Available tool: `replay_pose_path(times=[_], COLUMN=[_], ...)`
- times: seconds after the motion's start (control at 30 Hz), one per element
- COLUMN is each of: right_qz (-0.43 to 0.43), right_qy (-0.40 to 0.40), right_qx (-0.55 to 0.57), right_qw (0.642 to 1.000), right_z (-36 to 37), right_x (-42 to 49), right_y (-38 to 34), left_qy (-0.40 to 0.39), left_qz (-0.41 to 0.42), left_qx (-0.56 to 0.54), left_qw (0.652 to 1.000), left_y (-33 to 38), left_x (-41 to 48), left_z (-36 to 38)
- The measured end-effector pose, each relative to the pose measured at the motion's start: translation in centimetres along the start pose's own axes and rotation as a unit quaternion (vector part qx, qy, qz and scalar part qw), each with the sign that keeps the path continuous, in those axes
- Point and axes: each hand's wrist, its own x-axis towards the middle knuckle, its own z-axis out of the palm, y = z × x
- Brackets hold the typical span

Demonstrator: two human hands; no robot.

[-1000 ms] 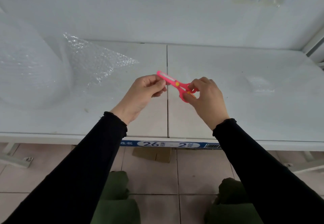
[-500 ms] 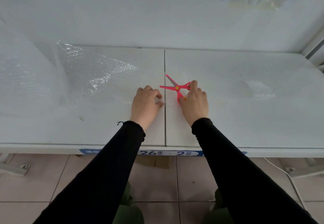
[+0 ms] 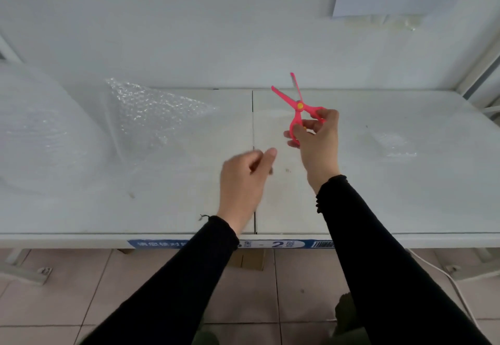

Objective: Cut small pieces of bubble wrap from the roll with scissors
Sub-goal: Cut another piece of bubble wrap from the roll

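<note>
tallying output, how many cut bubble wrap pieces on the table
1: a small piece on the right half of the table, right of the scissors. Others may go unseen.

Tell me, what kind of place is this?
Probably a packing or warehouse workstation: a big clear bubble wrap roll sits on a white table whose front edge carries a blue numbered barcode label.

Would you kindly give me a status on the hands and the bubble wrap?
Right hand grips pink scissors, blades open. Left hand empty, loosely curled. Bubble wrap roll untouched, nothing in the way.
</note>
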Motion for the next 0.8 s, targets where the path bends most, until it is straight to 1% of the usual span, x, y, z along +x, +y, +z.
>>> replay_pose_path(times=[0.03,0.07,0.1,0.13,0.17,0.2,0.23,0.27,0.3,0.33,0.37,0.47,0.53,0.63,0.7,0.8], right_qz=[-0.001,0.000,0.002,0.009,0.020,0.032,0.045,0.056,0.065,0.073,0.079,0.087,0.103,0.160,0.182,0.162], right_qy=[-0.001,-0.002,-0.005,-0.008,-0.011,-0.017,-0.024,-0.031,-0.037,-0.039,-0.040,-0.050,-0.067,-0.124,-0.183,-0.265], right_qx=[0.018,0.033,0.048,0.064,0.079,0.093,0.106,0.118,0.127,0.134,0.137,0.148,0.170,0.184,0.152,0.094], right_qw=[1.000,0.999,0.999,0.998,0.997,0.995,0.993,0.991,0.989,0.988,0.987,0.984,0.978,0.962,0.954,0.946], right_z=[-0.3,-0.6,-0.8,-1.1,-1.4,-1.7,-2.0,-2.3,-2.7,-3.2,-3.6,-4.8,-5.4,-5.7,-5.7,-5.3], right_x=[-0.2,-0.3,-0.5,-0.8,-1.1,-1.4,-1.7,-1.9,-2.0,-2.0,-2.0,-1.7,-1.6,-2.5,-3.4,-5.1], right_y=[-0.8,-1.4,-1.9,-2.2,-2.3,-2.3,-2.3,-2.1,-2.0,-1.8,-1.7,-1.8,-2.0,-1.8,-1.2,-0.9], left_qy=[-0.058,-0.116,-0.162,-0.180,-0.164,-0.136,-0.110,-0.093,-0.082,-0.079,-0.087,-0.121,-0.126,-0.092,-0.073,-0.059], left_qz=[-0.073,-0.152,-0.218,-0.259,-0.276,-0.277,-0.274,-0.273,-0.272,-0.267,-0.262,-0.223,-0.184,-0.128,-0.097,-0.058], left_qx=[-0.088,-0.188,-0.301,-0.420,-0.521,-0.594,-0.639,-0.665,-0.676,-0.677,-0.669,-0.623,-0.608,-0.624,-0.632,-0.625], left_qw=[0.992,0.964,0.914,0.851,0.791,0.743,0.710,0.689,0.680,0.681,0.690,0.740,0.762,0.766,0.766,0.776], left_y=[0.9,1.4,1.8,2.1,2.3,2.5,2.7,3.0,3.3,3.5,3.7,4.1,4.4,4.7,5.2,6.0], left_x=[-0.6,-0.9,-0.8,-0.4,0.3,1.1,1.9,2.6,3.0,3.2,3.4,3.5,4.1,5.4,6.1,6.6], left_z=[0.6,1.3,1.9,2.2,2.4,2.4,2.3,2.1,2.0,2.1,2.1,2.3,1.9,0.5,-0.6,-1.8])
